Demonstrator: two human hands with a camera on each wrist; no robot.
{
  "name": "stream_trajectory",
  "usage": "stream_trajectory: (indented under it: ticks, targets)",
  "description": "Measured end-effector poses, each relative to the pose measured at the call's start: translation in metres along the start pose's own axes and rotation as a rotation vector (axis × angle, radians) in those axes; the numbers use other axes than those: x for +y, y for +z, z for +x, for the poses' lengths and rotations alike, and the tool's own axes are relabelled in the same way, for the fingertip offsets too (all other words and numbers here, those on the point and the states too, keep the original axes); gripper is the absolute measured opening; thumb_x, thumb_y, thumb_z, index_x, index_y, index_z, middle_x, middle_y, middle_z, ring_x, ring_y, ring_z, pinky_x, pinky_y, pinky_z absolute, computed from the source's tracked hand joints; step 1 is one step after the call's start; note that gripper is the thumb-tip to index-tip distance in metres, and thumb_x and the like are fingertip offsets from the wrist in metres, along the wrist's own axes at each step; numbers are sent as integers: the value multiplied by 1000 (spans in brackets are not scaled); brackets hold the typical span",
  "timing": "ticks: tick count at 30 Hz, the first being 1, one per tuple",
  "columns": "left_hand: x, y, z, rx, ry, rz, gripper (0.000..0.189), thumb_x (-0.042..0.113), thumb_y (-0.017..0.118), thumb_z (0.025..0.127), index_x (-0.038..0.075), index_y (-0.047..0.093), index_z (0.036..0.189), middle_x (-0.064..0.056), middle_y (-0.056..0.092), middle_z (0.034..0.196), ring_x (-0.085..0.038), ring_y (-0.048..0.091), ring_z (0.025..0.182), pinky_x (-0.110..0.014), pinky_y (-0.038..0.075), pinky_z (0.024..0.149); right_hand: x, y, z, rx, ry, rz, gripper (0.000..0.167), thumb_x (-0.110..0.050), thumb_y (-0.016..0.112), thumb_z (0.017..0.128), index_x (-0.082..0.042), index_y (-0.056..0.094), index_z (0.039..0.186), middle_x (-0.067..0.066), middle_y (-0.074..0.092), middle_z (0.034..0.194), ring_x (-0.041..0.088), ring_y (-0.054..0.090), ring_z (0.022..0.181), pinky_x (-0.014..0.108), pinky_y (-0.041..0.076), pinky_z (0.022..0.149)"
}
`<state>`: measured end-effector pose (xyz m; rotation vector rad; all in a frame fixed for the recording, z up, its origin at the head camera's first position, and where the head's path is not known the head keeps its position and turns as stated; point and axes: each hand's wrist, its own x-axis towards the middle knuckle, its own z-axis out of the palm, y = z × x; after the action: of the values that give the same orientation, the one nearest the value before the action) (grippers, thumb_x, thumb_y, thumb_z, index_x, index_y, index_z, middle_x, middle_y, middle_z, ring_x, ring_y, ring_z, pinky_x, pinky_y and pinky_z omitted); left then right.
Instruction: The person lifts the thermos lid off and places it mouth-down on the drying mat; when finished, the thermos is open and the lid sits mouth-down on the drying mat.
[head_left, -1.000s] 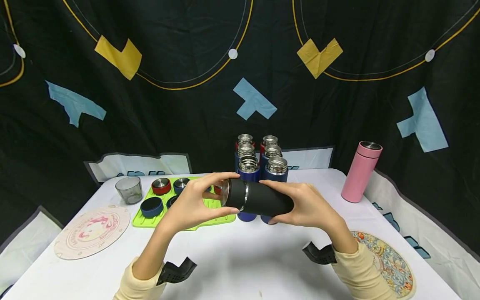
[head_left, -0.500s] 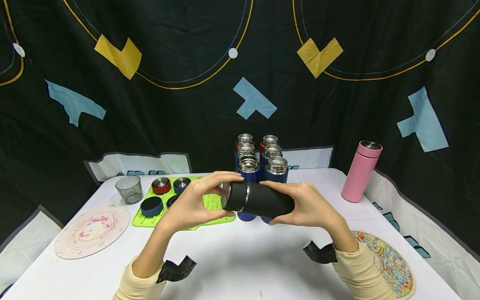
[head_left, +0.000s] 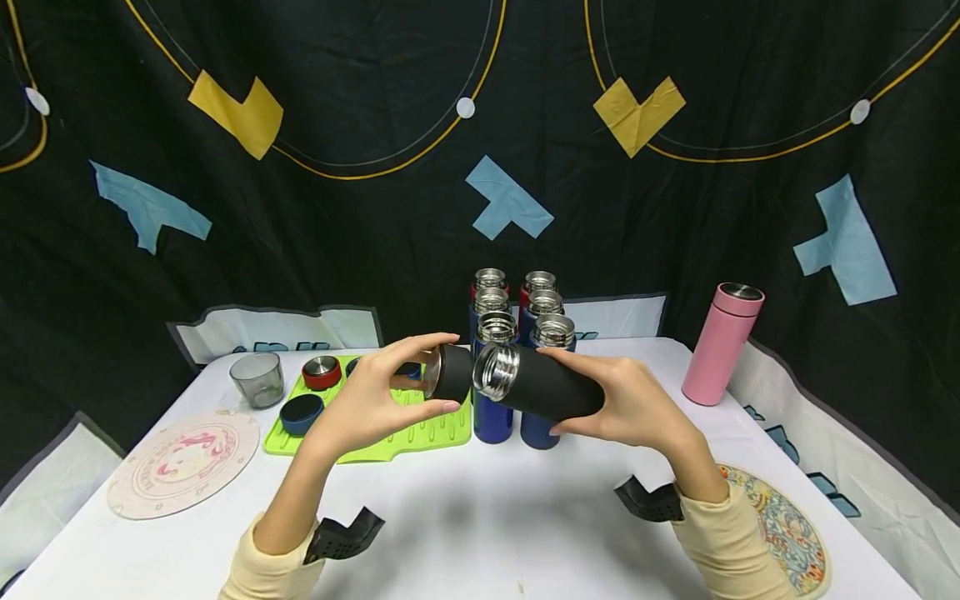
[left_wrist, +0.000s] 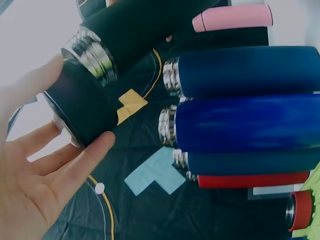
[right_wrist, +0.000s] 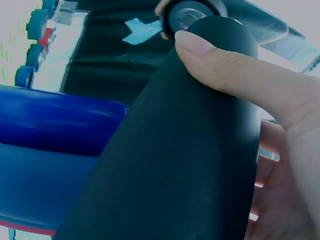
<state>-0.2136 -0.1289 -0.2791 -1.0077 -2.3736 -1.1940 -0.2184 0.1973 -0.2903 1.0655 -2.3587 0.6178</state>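
My left hand (head_left: 375, 402) pinches a black flask lid (head_left: 452, 375) between thumb and fingers, its silver-coloured top turned left. In my right hand (head_left: 626, 400) lies a black vacuum flask (head_left: 555, 383), tilted on its side with the bare threaded steel neck (head_left: 497, 372) facing the lid. A small gap parts lid and neck in the head view. The left wrist view shows the lid (left_wrist: 82, 105) close to the neck (left_wrist: 92, 55). In the right wrist view, the thumb and fingers wrap round the flask body (right_wrist: 175, 140).
Several lidless flasks (head_left: 493, 421), blue and red, stand behind my hands. A green mat (head_left: 442, 429) at left bears red and blue lids. A grey glass (head_left: 258, 380), a pink flask (head_left: 723, 346) and two round mats, pink (head_left: 183, 467) and floral (head_left: 795, 533), are around the table.
The black lid has come off the flask. My left hand has moved slightly left with the lid, and my right hand slightly right with the flask, baring its steel neck.
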Motion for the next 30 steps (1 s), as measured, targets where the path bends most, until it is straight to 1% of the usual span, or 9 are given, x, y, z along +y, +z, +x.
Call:
stream_trajectory:
  ticks: [6, 10, 13, 16, 18, 20, 23, 26, 30]
  targets:
    - [-14, -11, -1, -5, -31, 16, 69, 26, 85, 74, 18, 52, 135, -4, 59, 123, -22, 59, 103, -35, 57, 80, 14, -13, -2, 93, -44, 88, 87, -30, 94, 59, -17, 57, 136, 3, 68, 115, 11, 65, 87, 28, 54, 71]
    - [-26, -14, 1, -20, -62, 20, 67, 24, 85, 75, 15, 52, 132, -5, 60, 122, -23, 59, 102, -38, 56, 82, 25, -22, -4, 165, -51, 90, 87, -23, 95, 56, -11, 58, 134, 5, 68, 114, 10, 66, 86, 19, 52, 70]
    - [-33, -15, 3, -26, -88, 21, 65, 23, 85, 75, 15, 53, 131, -5, 60, 122, -23, 59, 101, -41, 56, 83, 32, -28, -8, 219, -26, 84, 87, -16, 95, 54, -7, 59, 132, 6, 69, 113, 11, 66, 85, 14, 51, 73]
    - [-40, -14, 5, -30, -104, 32, 65, 23, 85, 74, 15, 54, 131, -5, 61, 120, -23, 59, 101, -42, 56, 82, 38, -33, -10, 274, 25, 71, 86, -11, 95, 53, -5, 59, 131, 9, 68, 114, 15, 66, 84, 12, 50, 78]
    - [-45, -14, 5, -40, -112, 45, 65, 24, 86, 74, 16, 55, 130, -5, 61, 119, -23, 60, 100, -41, 56, 81, 42, -33, -10, 314, 79, 61, 88, -9, 95, 52, -6, 58, 131, 11, 69, 112, 19, 67, 83, 10, 49, 78]
    - [-52, -12, 6, -58, -118, 66, 65, 24, 86, 74, 14, 55, 130, -5, 62, 118, -23, 60, 100, -41, 56, 81, 46, -32, -10, 358, 145, 57, 89, -7, 95, 53, -6, 56, 133, 14, 68, 112, 24, 68, 86, 8, 47, 79]
    - [-65, -9, 8, -90, -123, 108, 66, 25, 86, 73, 12, 55, 130, -4, 64, 113, -22, 61, 98, -40, 57, 79, 53, -27, -9, 436, 238, 70, 87, -5, 93, 57, -5, 53, 135, 18, 68, 111, 30, 68, 91, 6, 45, 79]
    - [-81, -6, 9, -117, -126, 160, 67, 25, 86, 73, 9, 54, 131, -4, 64, 109, -21, 61, 96, -40, 56, 80, 63, -18, -6, 506, 304, 107, 80, -5, 90, 63, -3, 54, 134, 19, 67, 112, 32, 66, 92, 6, 44, 80]
    - [-102, -2, 7, -136, -137, 226, 67, 23, 86, 73, 5, 54, 129, -5, 64, 108, -21, 59, 95, -39, 54, 80, 81, -4, -2, 550, 374, 124, 75, -11, 89, 66, -2, 54, 132, 19, 67, 109, 30, 65, 91, 8, 44, 75]
